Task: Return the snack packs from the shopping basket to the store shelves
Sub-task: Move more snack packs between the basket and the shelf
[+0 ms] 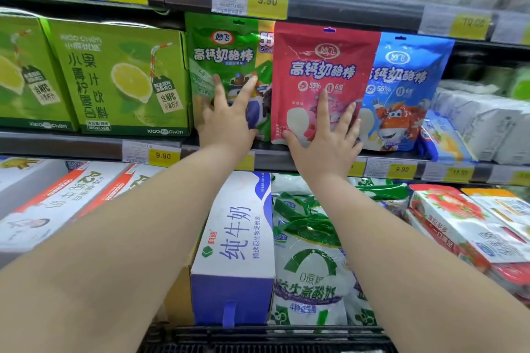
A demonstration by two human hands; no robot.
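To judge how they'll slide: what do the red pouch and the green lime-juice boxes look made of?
Red pouch: probably thin plastic film, glossy; bright glare streaks and creases cross its front, and a hang hole is punched at the top. Green lime-juice boxes: look like printed cardboard, semi-gloss; flat faces meeting at straight folded edges.

Three snack packs: one green pack, one red pack, one blue pack. Left of the red pack, two green boxes (lemons on both). Two hands: a left hand, a right hand.
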